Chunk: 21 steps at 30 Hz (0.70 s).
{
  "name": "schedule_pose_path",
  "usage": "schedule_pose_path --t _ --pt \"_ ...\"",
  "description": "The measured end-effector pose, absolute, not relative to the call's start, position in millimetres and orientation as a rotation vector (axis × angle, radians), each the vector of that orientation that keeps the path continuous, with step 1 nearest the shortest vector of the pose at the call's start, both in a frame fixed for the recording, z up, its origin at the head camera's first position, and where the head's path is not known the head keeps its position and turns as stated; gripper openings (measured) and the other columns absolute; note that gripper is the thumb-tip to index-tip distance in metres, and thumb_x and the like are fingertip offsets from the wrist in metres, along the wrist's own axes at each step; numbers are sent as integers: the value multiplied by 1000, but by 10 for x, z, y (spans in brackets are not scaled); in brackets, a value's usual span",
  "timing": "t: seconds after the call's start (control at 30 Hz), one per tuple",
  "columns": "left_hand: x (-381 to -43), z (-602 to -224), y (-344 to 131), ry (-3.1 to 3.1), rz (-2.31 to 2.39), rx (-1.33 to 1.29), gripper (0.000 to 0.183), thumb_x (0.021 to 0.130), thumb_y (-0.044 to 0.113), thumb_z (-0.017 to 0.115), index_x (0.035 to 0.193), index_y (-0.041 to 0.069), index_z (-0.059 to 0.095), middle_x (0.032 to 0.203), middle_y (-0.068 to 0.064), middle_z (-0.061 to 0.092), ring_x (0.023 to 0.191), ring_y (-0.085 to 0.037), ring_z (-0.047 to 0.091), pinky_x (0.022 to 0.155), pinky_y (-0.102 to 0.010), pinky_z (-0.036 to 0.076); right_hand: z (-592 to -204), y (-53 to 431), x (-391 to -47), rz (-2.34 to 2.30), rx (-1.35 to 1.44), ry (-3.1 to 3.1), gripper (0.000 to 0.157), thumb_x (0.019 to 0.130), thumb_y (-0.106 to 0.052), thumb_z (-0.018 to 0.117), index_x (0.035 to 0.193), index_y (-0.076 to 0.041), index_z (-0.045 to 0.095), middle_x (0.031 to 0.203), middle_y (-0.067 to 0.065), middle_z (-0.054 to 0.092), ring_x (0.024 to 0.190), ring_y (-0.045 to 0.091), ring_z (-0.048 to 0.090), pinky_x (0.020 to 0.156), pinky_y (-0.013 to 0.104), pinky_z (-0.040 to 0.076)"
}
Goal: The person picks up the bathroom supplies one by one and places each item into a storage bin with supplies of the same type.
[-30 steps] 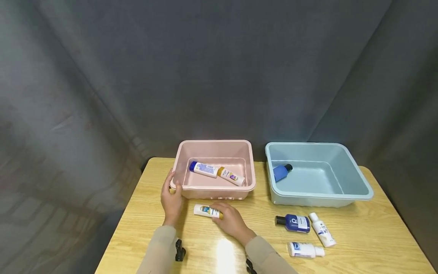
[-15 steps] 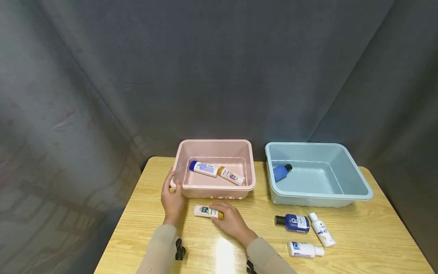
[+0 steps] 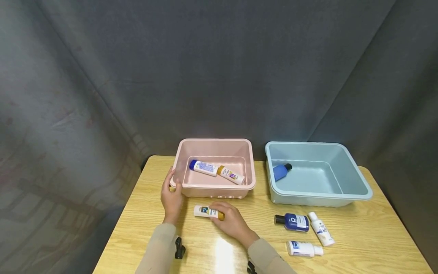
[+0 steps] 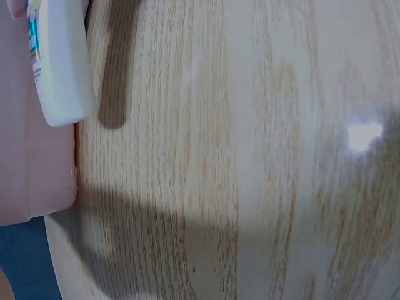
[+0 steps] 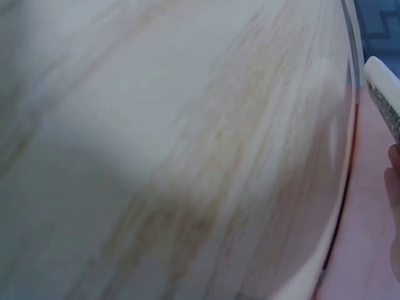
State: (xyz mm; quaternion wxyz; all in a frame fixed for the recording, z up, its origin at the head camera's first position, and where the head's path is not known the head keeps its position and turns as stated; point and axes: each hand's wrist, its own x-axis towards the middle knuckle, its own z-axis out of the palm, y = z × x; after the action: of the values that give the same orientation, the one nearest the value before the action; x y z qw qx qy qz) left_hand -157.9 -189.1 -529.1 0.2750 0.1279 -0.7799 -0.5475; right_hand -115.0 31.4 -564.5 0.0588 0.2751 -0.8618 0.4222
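My left hand [image 3: 172,199] grips the front left corner of the pink basin [image 3: 212,192], thumb at the front. In front of that basin, my right hand [image 3: 230,222] holds a white bottle [image 3: 204,211] with a gold cap [image 3: 221,216], lying sideways near the cap end. In the left wrist view the white bottle [image 4: 62,69] hangs over the table, apart from its shadow. Inside the pink basin lie a white bottle with a blue cap [image 3: 204,168] and a white bottle with a gold cap [image 3: 232,175]. The right wrist view catches only fingers [image 5: 394,184] and the bottle's end [image 5: 382,81].
A light blue basin [image 3: 318,198] stands to the right, with a blue black-capped bottle [image 3: 280,172] inside. On the table before it lie a dark blue bottle [image 3: 297,222] and two white bottles, one slanted [image 3: 321,230], one sideways [image 3: 302,249]. A grey curtain [image 3: 219,76] hangs behind.
Hardly anything differs. The white bottle in my right hand has turned slightly, and its gold cap shows a little more. My left hand stays on the pink basin.
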Motion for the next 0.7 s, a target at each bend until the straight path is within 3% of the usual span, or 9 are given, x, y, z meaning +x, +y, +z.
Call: schedule_pose_path --t 0.7 --pt "-1590 -5292 -1893 -2083 -1448 329 38 96 5 57 133 12 61 147 3 51 138 -21 42 117 -42 31 -5511 396 -1027 1358 831 -2491 42 80 -13 81 120 -13 70 124 4 66 117 22 60 101 39 49"
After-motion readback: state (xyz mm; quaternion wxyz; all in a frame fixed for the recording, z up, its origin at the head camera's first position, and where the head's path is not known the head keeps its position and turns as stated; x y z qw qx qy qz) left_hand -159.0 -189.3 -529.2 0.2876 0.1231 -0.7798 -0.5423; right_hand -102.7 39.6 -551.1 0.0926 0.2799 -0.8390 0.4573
